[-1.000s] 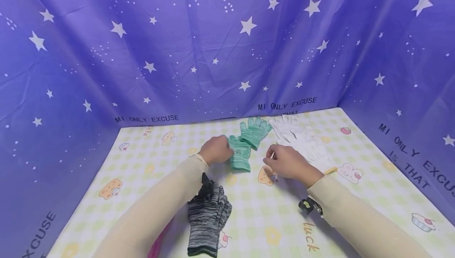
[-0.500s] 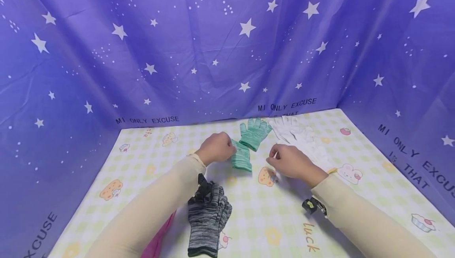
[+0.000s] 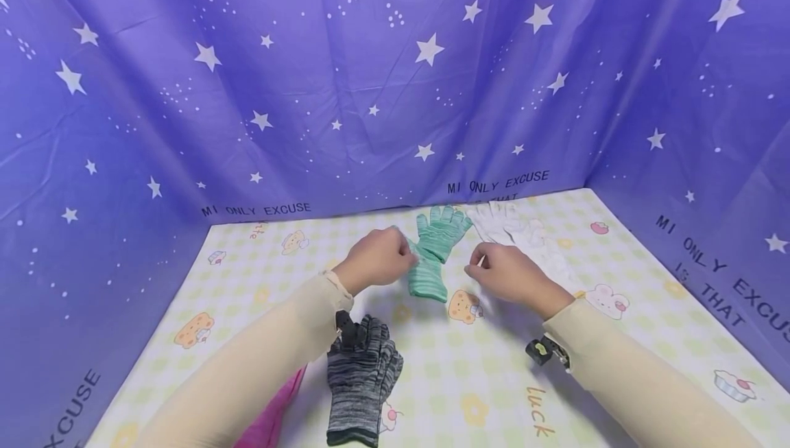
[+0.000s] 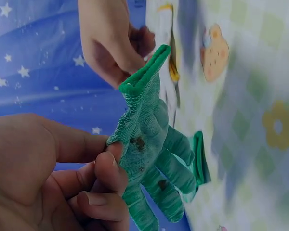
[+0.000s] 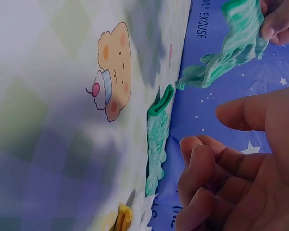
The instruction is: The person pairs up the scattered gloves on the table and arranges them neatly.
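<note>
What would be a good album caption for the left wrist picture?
A left hand pinches a green glove with dark spots, its cuff near the right hand.

Matt knit green gloves [image 3: 427,280], rough-knit grey gloves [image 3: 356,393], smooth cloth backdrop [image 3: 370,77]

Streaky green knit glove [image 4: 147,115] with brighter green cuff and dark brownish stains, limp, pinched by one edge and held aloft, cuff facing the wearer, matching green glove [image 3: 446,230] lying flat just beyond, fingers spread away.
</note>
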Available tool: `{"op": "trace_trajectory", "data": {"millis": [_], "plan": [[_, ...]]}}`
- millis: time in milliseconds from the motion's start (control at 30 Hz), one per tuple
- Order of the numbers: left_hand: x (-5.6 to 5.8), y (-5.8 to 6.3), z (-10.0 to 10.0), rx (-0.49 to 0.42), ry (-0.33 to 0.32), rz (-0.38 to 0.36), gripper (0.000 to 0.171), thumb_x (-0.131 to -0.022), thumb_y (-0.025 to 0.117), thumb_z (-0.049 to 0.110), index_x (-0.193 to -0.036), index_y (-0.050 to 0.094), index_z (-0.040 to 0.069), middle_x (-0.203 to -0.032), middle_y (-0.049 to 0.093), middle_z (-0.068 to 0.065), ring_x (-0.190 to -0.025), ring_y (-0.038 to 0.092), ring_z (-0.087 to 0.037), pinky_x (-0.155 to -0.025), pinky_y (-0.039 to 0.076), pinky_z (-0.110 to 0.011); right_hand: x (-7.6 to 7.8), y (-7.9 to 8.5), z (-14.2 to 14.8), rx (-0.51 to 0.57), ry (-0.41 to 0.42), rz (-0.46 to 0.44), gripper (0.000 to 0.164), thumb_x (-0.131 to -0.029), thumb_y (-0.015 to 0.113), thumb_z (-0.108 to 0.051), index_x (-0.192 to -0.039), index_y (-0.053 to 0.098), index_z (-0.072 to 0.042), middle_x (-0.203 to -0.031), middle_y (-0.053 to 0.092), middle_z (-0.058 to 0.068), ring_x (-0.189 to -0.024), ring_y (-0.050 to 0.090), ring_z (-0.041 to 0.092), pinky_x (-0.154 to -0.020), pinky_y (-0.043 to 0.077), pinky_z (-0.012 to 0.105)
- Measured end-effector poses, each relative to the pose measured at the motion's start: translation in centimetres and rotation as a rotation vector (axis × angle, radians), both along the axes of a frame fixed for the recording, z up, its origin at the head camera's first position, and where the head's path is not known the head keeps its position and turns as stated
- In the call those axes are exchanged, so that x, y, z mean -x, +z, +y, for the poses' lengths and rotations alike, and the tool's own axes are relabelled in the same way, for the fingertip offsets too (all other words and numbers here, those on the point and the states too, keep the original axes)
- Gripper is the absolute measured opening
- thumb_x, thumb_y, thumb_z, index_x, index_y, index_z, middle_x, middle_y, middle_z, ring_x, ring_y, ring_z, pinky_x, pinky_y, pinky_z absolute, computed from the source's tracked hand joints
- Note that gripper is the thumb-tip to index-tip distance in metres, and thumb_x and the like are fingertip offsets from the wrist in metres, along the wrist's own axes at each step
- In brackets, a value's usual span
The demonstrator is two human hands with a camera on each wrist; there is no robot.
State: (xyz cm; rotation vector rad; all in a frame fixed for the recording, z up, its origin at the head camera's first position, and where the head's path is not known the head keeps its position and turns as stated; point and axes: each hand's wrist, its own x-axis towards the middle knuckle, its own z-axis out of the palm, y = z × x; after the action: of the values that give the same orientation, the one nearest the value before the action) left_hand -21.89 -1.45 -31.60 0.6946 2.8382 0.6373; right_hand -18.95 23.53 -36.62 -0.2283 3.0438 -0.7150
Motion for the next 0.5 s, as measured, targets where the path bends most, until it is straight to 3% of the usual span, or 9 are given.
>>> {"op": "trace_trajectory", "data": {"millis": [167,300,500], "plan": [[-1.8,0.1,0.1,-0.009,-0.038,0.017,0.049,-0.090,0.061,0.038,-0.048,0.040,0.021,-0.044,0.031,0.009,-0.042,0.032,-0.009,-0.043,0.028,-0.026,0.1,0.0,0.2,-0.010,-0.004,0.001,0.022,-0.090,0.058,-0.039,-0.094,0.062,-0.018,-0.078,0.063,-0.003,-0.064,0.055,0.013,-0.061,0.043,0.030],[-3.2,-0.2,0.2,0.007,-0.058,0.051,0.048,-0.090,0.060,0.039,-0.049,0.043,0.022,-0.044,0.035,0.010,-0.042,0.037,-0.009,-0.053,0.036,-0.028,0.0,0.0,0.4,-0.012,-0.008,-0.003,0.022,-0.090,0.058,-0.039,-0.094,0.062,-0.018,-0.078,0.062,-0.003,-0.065,0.055,0.013,-0.061,0.043,0.030],[-5.0,-0.5,0.3,-0.019,-0.077,0.047,0.043,-0.090,0.061,0.038,-0.051,0.050,0.023,-0.044,0.039,0.011,-0.042,0.041,-0.008,-0.042,0.032,-0.026,-0.2,-0.2,0.6,0.002,-0.006,-0.017,0.021,-0.089,0.059,-0.038,-0.093,0.062,-0.017,-0.077,0.062,-0.004,-0.064,0.055,0.013,-0.061,0.043,0.030]]}}
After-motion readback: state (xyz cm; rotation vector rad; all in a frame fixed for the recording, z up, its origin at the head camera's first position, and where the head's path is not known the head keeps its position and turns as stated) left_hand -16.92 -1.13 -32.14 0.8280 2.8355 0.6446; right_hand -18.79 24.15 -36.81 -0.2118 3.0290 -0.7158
